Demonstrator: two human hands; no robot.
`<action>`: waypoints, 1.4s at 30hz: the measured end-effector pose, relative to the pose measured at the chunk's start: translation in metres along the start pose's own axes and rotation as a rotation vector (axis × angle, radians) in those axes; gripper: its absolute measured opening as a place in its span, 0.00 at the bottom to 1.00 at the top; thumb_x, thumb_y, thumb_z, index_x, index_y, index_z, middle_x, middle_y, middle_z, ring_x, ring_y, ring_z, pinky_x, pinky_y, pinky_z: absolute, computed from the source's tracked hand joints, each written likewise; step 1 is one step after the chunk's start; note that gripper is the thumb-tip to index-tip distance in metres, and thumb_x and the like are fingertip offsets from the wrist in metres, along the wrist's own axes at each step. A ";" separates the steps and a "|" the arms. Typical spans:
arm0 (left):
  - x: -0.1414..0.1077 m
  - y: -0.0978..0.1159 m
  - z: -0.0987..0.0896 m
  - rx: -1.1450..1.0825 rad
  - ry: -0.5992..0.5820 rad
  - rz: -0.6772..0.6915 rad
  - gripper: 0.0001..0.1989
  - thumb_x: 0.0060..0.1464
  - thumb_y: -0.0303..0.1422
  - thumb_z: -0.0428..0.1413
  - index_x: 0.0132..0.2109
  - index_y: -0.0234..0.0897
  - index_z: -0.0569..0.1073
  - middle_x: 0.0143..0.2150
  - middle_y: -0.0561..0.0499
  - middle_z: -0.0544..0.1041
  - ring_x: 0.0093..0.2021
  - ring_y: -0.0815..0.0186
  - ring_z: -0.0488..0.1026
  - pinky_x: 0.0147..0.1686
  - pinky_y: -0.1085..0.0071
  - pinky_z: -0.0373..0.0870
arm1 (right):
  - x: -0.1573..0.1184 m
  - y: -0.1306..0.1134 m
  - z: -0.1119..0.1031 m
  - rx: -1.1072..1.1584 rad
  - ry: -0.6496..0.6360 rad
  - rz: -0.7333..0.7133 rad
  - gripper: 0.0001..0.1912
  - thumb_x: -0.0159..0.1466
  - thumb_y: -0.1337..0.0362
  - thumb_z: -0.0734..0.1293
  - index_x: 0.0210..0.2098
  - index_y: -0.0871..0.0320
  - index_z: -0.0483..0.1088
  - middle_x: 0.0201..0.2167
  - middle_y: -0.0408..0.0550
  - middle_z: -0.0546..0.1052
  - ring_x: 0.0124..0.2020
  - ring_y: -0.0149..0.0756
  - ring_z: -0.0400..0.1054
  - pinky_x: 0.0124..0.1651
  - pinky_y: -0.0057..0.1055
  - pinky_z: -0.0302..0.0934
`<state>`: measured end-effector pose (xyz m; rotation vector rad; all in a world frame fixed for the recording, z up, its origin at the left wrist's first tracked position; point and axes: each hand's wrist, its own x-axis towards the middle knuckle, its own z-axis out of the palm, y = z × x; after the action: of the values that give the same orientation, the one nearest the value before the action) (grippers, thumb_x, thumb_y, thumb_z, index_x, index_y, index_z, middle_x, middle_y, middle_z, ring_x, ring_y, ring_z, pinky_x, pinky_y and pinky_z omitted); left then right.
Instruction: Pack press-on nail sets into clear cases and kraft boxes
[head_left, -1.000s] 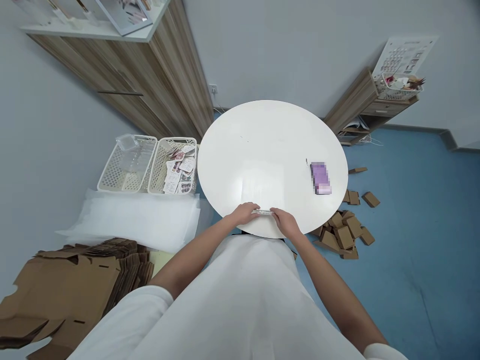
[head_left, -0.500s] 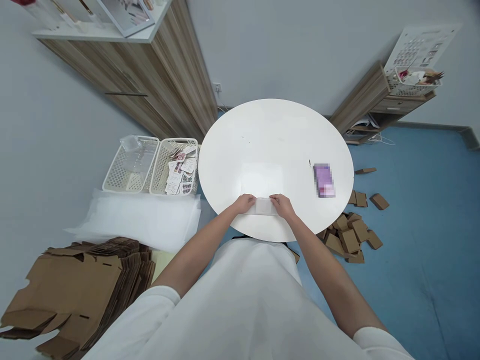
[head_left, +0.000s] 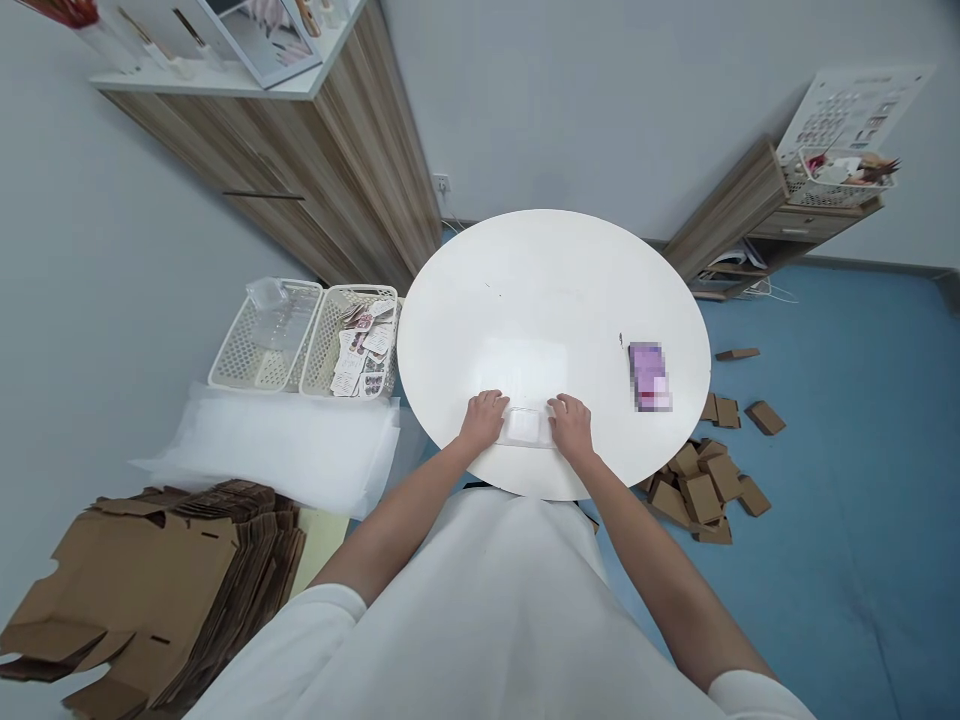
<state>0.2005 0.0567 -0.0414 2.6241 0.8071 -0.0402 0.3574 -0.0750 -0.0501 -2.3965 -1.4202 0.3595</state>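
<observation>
A small clear plastic box (head_left: pixel 523 424) lies flat near the front edge of the round white table (head_left: pixel 555 270), on or inside a thin translucent white sheet that sticks out at both sides. My left hand (head_left: pixel 484 418) rests at the sheet's left end, fingers slightly bent and apart. At the right end lies my right hand (head_left: pixel 571 425), its fingers also spread and curved. Both palms face down and neither hand grips anything I can see. What lies under the palms is hidden.
To the right on the table is a blurred purple item (head_left: pixel 649 376). White baskets (head_left: pixel 259 375) with clear boxes and printed cards stand left, beside a stack of white sheets (head_left: pixel 277 440). Flattened cardboard boxes (head_left: pixel 135 570) are piled lower left; small brown boxes (head_left: pixel 701 495) lie on the floor.
Both hands have gone from pinching the sheet's far edge to lying spread at its two ends. The view has tilted slightly upward.
</observation>
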 end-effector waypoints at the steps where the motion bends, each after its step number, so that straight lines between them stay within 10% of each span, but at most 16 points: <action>1: 0.000 0.001 0.000 0.008 0.009 0.056 0.19 0.49 0.23 0.47 0.48 0.41 0.65 0.52 0.45 0.64 0.53 0.57 0.59 0.48 0.60 0.55 | -0.002 -0.001 -0.002 -0.022 -0.027 -0.088 0.18 0.57 0.75 0.56 0.44 0.54 0.65 0.52 0.53 0.64 0.54 0.45 0.54 0.53 0.47 0.48; 6: 0.002 0.005 -0.001 -0.009 -0.056 0.267 0.20 0.49 0.18 0.42 0.44 0.43 0.67 0.47 0.48 0.68 0.52 0.62 0.61 0.50 0.60 0.52 | -0.015 -0.012 -0.007 -0.066 -0.190 -0.356 0.13 0.58 0.73 0.55 0.38 0.55 0.65 0.55 0.51 0.62 0.58 0.42 0.51 0.57 0.48 0.41; 16: -0.012 0.008 -0.004 0.023 -0.184 0.312 0.32 0.41 0.41 0.55 0.54 0.37 0.57 0.59 0.42 0.57 0.54 0.54 0.58 0.50 0.59 0.51 | -0.019 -0.022 -0.002 -0.153 -0.240 -0.313 0.16 0.53 0.66 0.63 0.41 0.59 0.61 0.54 0.59 0.61 0.50 0.45 0.60 0.53 0.44 0.47; 24: -0.031 0.007 -0.011 -0.004 -0.309 0.381 0.22 0.42 0.39 0.52 0.46 0.36 0.65 0.43 0.45 0.70 0.43 0.56 0.65 0.44 0.62 0.57 | -0.048 -0.033 -0.014 0.018 -0.336 -0.256 0.16 0.54 0.57 0.62 0.39 0.58 0.62 0.35 0.49 0.71 0.36 0.39 0.65 0.43 0.35 0.54; 34: 0.007 -0.003 -0.032 -0.304 -0.421 0.146 0.16 0.49 0.40 0.47 0.43 0.40 0.71 0.45 0.48 0.70 0.44 0.60 0.67 0.42 0.67 0.62 | -0.008 -0.025 -0.030 0.270 -0.339 0.066 0.17 0.59 0.53 0.56 0.36 0.56 0.69 0.37 0.50 0.70 0.38 0.36 0.64 0.38 0.30 0.56; 42: 0.006 -0.033 -0.033 -0.306 -0.265 -0.030 0.11 0.50 0.34 0.47 0.37 0.37 0.71 0.38 0.47 0.73 0.40 0.60 0.69 0.38 0.69 0.64 | 0.012 -0.023 -0.026 0.378 -0.349 0.212 0.14 0.59 0.54 0.57 0.34 0.55 0.68 0.32 0.45 0.73 0.33 0.34 0.65 0.33 0.28 0.55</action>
<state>0.1849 0.0972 -0.0239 2.2592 0.6984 -0.2478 0.3546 -0.0578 -0.0179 -2.2399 -1.0983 1.0431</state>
